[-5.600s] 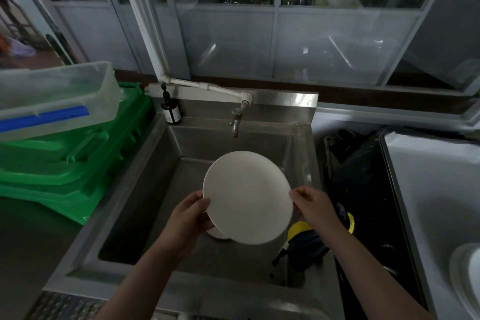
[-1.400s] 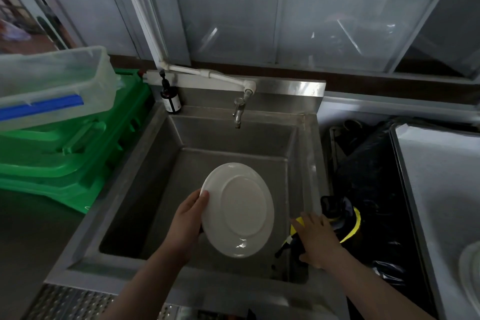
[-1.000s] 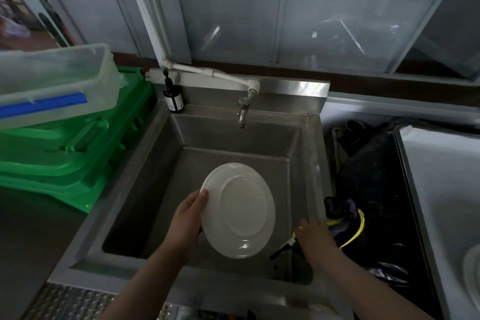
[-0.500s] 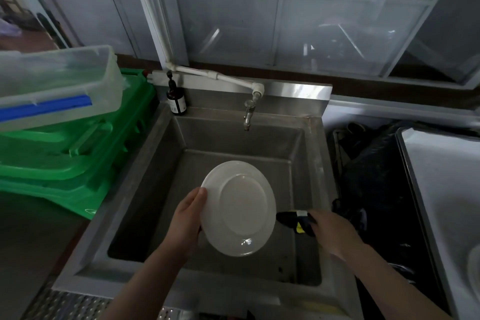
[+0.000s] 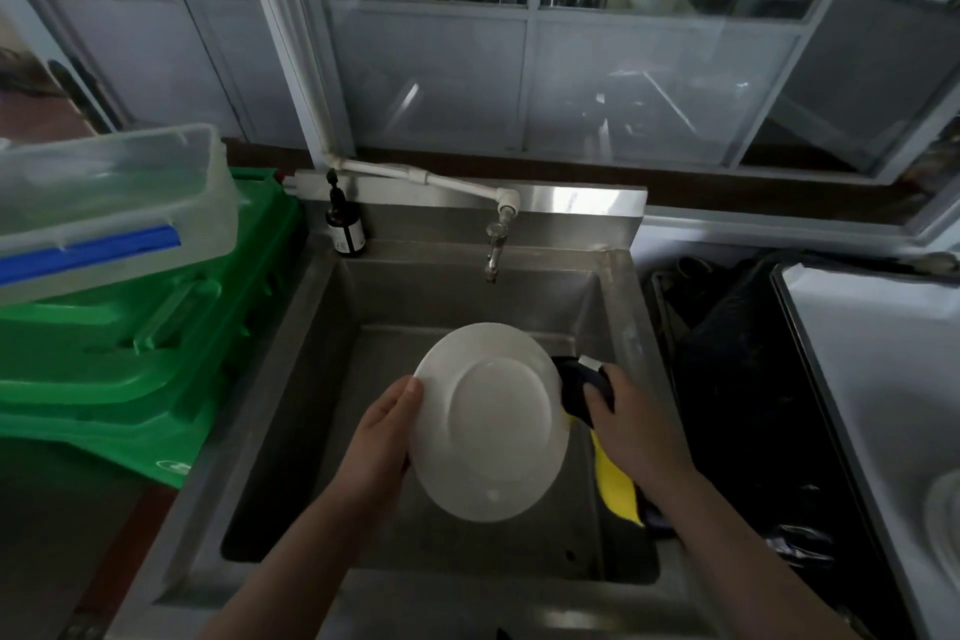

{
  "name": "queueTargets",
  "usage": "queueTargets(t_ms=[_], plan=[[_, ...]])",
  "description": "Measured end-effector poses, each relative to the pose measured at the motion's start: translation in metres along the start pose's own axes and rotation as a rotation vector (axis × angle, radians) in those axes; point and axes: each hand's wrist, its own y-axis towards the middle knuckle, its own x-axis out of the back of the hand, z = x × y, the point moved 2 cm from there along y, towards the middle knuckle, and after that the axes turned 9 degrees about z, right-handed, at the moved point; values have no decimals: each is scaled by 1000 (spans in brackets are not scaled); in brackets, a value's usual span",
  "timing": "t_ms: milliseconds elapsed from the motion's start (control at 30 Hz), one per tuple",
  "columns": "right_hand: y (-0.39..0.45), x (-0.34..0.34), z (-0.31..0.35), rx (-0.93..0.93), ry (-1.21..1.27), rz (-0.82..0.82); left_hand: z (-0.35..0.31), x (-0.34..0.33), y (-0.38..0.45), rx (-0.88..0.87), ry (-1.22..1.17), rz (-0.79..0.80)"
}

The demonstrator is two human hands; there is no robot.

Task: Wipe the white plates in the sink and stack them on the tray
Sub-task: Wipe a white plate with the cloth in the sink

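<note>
**Plate Held Over Sink, Cloth Brought to Its Rim**

The stainless sink (image 5: pixel 322 379) is the working basin. The plate is held above it, so any drips or loosened residue would fall into the basin rather than onto the worktop. No other plate shows in the basin; the area beneath the held one is hidden.

To the right lies the tray (image 5: pixel 883 379), a large pale surface with a raised rim, within reach of the right arm. A curved pale edge at the far right of it may be a plate already set down; this cannot be confirmed.

To the left, stacked green crates (image 5: pixel 130 364) carry a clear plastic bin (image 5: pixel 114 192). They stand apart from the work.

The tap (image 5: pixel 493 244) hangs over the back of the basin; no water can be seen running. A dark pump bottle (image 5: pixel 345 231) stands on the back-left corner ledge.

The white plate (image 5: pixel 491 424) is tilted toward the viewer, its face presented to the wiping side.

The left hand (image 5: pixel 382 437) grips the plate's left rim, thumb on the front face, the other fingers hidden behind. This leaves most of the face exposed.

The right hand (image 5: pixel 628 426) is closed round a dark cloth with a yellow portion (image 5: pixel 579 387), which sits at the plate's right rim; contact cannot be confirmed. Judged step: the wipe is about to begin.
</note>
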Motion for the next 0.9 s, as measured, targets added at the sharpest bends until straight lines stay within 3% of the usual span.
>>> queueTargets(t_ms=[367,567,733,833,900], plan=[[7,-30,43,-23,212,-90,-27,2,-3,-94,277,138],[-1,-29,86,213,155,-130,-27,-1,-2,-101,457,170],[-15,-35,113,513,14,-146,-31,-2,-2,-81,414,188],[-22,-37,122,723,-145,-47,-31,-1,-2,-70,340,191],[-22,-36,120,755,-201,-2,-32,-1,-3,-54,316,189]])
